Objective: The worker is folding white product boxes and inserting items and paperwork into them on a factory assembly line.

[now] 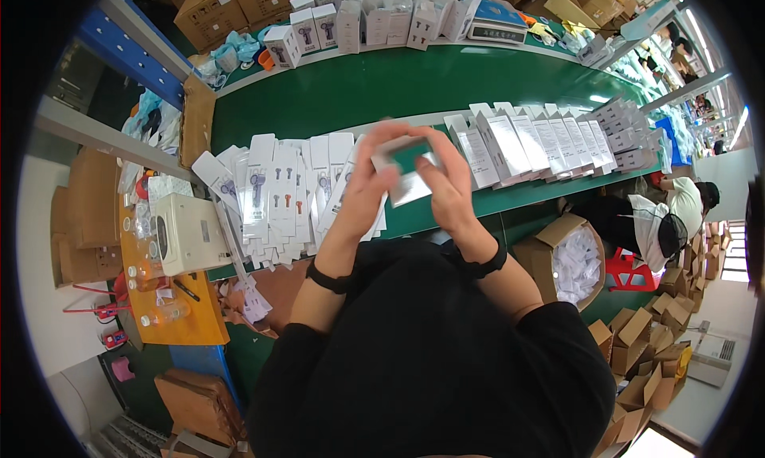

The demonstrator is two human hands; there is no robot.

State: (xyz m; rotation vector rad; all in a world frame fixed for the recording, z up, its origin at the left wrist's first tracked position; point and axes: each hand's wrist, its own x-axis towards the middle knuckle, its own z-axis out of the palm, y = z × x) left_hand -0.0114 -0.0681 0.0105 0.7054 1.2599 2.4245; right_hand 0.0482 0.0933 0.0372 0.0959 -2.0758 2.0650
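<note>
A small white carton (410, 192) is held up over the front rail of the green bench, between both hands. Its open end faces me, and green shows through the middle. My left hand (374, 179) grips its left side, fingers curled over the top. My right hand (452, 185) wraps the right side, with the thumb at the opening. Motion blurs the fingertips and the carton. Just left of my hands lie flat, unfolded white cartons (284, 191) with printed pictures, fanned in overlapping rows. On the right, erected white cartons (510, 147) lean in a row, top flaps raised.
The green bench surface (343, 91) runs across, with finished-looking boxes (319, 23) along its far side. At left, a beige machine (187, 233) and bottles stand on a wooden table (199, 314). A cardboard box of white paper pieces (575, 263) sits right, near a bending person (665, 219).
</note>
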